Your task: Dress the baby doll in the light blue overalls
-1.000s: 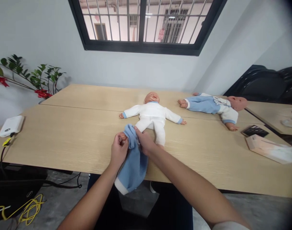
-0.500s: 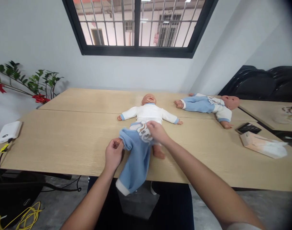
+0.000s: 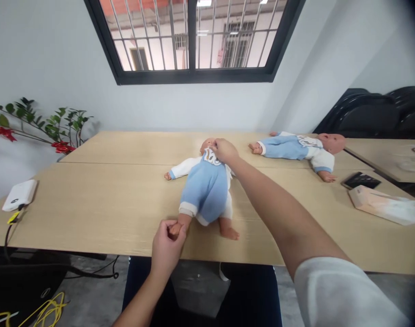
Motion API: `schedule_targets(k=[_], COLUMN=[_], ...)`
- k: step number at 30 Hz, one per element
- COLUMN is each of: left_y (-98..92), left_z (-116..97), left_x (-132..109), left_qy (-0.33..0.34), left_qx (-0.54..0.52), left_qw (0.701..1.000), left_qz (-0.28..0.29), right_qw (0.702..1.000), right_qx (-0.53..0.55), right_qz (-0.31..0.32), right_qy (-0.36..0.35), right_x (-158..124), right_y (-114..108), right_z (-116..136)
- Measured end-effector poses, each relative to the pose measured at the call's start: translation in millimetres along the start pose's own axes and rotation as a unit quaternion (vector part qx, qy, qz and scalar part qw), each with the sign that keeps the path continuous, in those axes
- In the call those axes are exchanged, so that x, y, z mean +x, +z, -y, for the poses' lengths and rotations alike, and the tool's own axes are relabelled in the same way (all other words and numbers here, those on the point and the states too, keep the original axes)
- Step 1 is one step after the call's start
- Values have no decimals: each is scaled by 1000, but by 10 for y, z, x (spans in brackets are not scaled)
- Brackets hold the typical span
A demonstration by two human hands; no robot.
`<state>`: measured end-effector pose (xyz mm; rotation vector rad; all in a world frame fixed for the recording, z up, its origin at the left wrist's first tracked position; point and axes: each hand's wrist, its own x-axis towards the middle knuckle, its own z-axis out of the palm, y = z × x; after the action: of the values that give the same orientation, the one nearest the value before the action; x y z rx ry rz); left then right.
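Note:
A baby doll [image 3: 183, 167] in a white long-sleeved top lies on its back, head away from me. Blue overalls [image 3: 205, 184] with a white animal-face bib cover its front; one leg of the doll comes out through a white cuff, while the other bare foot shows beside the cloth. My left hand [image 3: 167, 245] is closed around the foot on the left. Up near the doll's chin, my right hand [image 3: 225, 151] pinches the top of the bib and hides part of the head.
Another dressed doll [image 3: 285, 146] lies at the back right of the wooden table [image 3: 125, 195]. Nearby are a dark phone [image 3: 360, 180] and a tissue box [image 3: 381, 204]. At the left are a white device [image 3: 19, 195] with a cable and a leafy plant [image 3: 54, 122].
My right hand has pulled the overalls up over the doll's body to its chin. The left cuff now sits above the foot, and my left hand has come lower, holding that foot.

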<state>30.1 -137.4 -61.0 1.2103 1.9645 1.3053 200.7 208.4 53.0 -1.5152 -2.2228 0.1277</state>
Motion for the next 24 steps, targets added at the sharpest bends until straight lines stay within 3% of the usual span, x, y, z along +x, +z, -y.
schedule_targets(k=[2,4,5,7,10,12,18,24], left_y=[-9,-26,-34,-47,-49,-42,-47,-64], left_z=[-15,-23,-26,-31,-38,-43,-56,-78], left_x=[-29,-30,-25,-18,-29,-48,-78,-80], left_qy=[5,5,4,2,11,17,22,18], left_qx=[50,80,87,89,78,76,95,130], left_qw=[999,996,995,994,994,993,990,982], left_qz=[14,34,43,58,82,94,102,133], right_qw=[998,991,989,985,987,986,970,984], right_qx=[-17,-3,4,21,-24,-60,-76,-36], right_qz=[-57,-130,-127,-57,17,27,0,-42], right_qy=[2,-40,-77,-161,-157,-153,-230,-167], right_x=[-332,-879,-1201,-1835,-2477,-2621,-2708,-3045], right_y=[37,41,37,38,99,172,329,258], right_z=[266,538,661,855,970,944,800,845])
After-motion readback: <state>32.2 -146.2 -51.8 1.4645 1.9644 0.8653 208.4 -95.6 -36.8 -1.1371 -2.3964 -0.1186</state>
